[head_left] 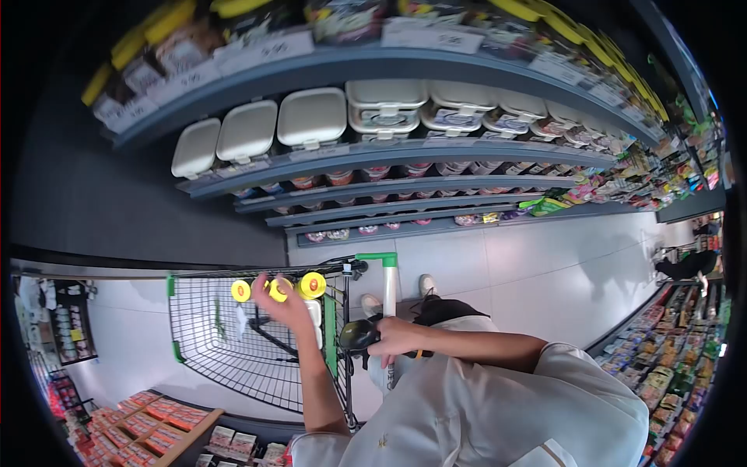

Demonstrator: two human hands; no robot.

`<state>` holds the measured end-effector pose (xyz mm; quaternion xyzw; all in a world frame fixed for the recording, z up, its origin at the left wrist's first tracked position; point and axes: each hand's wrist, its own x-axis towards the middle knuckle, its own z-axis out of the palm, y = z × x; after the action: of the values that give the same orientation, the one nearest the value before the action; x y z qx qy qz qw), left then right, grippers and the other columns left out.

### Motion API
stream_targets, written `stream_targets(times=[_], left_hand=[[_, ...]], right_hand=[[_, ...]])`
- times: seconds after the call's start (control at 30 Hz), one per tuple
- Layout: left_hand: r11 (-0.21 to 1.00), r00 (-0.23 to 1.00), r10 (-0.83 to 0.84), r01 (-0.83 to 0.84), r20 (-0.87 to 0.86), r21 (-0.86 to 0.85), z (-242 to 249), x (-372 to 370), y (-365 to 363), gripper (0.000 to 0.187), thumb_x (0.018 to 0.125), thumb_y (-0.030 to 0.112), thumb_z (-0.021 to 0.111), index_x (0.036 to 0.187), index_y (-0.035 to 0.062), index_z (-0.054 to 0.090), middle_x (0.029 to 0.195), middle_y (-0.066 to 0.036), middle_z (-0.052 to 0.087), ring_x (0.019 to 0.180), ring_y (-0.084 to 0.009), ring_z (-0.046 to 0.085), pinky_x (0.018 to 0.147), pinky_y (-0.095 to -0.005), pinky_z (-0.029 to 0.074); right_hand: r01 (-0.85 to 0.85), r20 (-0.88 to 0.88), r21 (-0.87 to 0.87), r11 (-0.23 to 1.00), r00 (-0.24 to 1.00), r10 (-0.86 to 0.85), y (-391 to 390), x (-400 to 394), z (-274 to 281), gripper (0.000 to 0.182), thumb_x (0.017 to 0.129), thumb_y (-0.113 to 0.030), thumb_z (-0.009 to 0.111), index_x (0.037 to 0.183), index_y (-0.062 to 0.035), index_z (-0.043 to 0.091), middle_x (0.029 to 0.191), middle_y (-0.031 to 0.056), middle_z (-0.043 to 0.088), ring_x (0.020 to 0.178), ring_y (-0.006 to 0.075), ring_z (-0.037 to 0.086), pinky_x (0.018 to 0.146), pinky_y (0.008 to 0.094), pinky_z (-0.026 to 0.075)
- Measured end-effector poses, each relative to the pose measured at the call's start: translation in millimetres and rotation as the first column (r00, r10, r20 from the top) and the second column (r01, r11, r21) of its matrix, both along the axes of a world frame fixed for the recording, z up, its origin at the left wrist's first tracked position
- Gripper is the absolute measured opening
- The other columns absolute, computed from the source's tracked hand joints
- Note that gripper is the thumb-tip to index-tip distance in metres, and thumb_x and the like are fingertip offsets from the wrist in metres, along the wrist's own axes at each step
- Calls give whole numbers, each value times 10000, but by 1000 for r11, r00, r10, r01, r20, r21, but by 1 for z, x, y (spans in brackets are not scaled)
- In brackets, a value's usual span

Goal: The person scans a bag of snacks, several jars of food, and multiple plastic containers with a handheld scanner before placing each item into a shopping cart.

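My left hand [288, 308] is over the shopping cart, its fingers around one of several yellow lids [278, 290]. Another yellow-lidded container [312, 286] stands beside it, near the handle end of the cart. The contents under the lids are hidden. My right hand [401, 338] is closed around the cart's pale handle [389, 292], next to a dark rounded object [358, 335]. White boxes [315, 315] lie in the cart, partly covered by my left wrist.
The wire cart [233, 362] has green corners. Ahead, a shelf [405, 148] carries white-lidded boxes [311, 117] and yellow-topped packs. More goods line the right side, and orange packs [140, 424] fill a lower-left display. A person in dark clothes [692, 265] is at the far right.
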<state>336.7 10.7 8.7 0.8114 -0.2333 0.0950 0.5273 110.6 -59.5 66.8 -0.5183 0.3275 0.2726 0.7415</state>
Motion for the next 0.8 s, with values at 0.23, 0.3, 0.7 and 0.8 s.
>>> stream_targets(times=[0.23,0.3,0.7,0.8], left_hand=[[837,824,-485,343,-291,-426,168,-59,-198,457,974,236,689,1304,-47,545,1278,-125,595,1153,-195,571,1032,-309,419],[869,798,-430,239,-423,-432,179,-52,-242,539,947,309,716,1292,-72,554,1227,-120,618,1127,-183,574,1016,-288,406],[953,806,-298,280,-511,-115,193,-39,-279,303,892,275,706,901,-16,624,840,-45,607,743,-127,542,678,-284,447],[971,860,-240,216,-450,-105,188,-40,-284,239,901,227,662,828,14,581,782,-39,578,684,-126,529,607,-293,439]], right_hand=[[-325,200,-275,905,901,385,-20,-26,7,336,795,-214,691,997,49,637,726,121,708,666,219,743,591,348,607],[-342,283,-428,837,828,483,-22,-33,-6,309,770,-212,702,980,10,651,715,101,710,645,202,731,602,347,591],[-356,336,-426,832,791,511,-62,-63,11,296,745,-232,687,952,-22,665,732,88,730,672,186,739,643,333,575],[-353,359,-398,847,790,497,-63,-64,2,292,761,-218,685,957,-4,662,768,109,729,674,193,741,628,326,583]])
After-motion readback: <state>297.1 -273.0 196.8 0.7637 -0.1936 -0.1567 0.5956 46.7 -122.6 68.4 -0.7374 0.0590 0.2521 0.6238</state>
